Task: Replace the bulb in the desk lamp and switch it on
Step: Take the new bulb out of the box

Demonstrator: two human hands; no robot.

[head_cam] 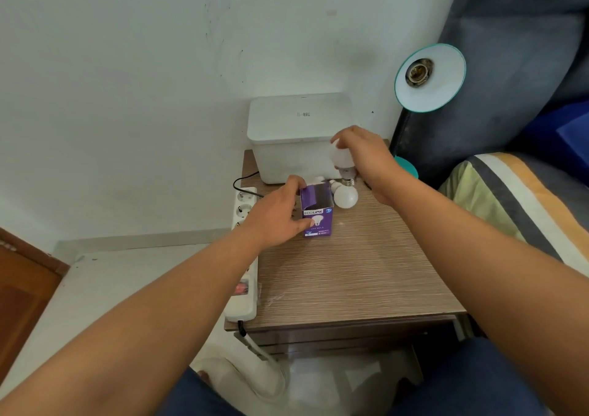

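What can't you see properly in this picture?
All in the head view:
- Power strip: its middle is hidden behind the left hand.
- Held bulb: partly covered by the right hand.
- Purple box: small print too tiny to read.
- Lamp: no switch visible.

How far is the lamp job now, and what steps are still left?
Done: the lamp's socket is empty, so the old bulb is out; a loose bulb lies on the table. In hand: the right hand holds a bulb by its globe, base down, while the left hand steadies the open purple box. Left: screw a bulb into the socket and switch the lamp on.
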